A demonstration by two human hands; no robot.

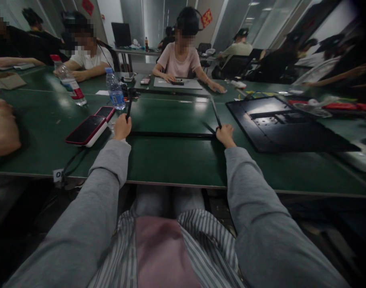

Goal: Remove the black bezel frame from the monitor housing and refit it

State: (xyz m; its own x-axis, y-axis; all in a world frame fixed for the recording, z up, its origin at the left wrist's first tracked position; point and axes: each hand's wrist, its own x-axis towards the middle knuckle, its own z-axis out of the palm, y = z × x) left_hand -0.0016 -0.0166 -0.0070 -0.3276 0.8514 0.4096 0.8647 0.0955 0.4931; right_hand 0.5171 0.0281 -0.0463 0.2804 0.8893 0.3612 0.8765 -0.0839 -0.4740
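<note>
A thin black rectangular frame (171, 135) lies flat on the green table (159, 164) in front of me. My left hand (122, 126) is closed round the frame's left side bar near its front corner. My right hand (225, 135) is closed on the frame's right side bar at the front right corner. Both arms wear grey sleeves. The green table surface shows through the open middle of the frame.
A black back panel (279, 124) lies to the right. Two phones (88, 129) and two water bottles (114, 89) stand at the left. Another person's hand (3, 128) rests at the far left. Several people sit across the table.
</note>
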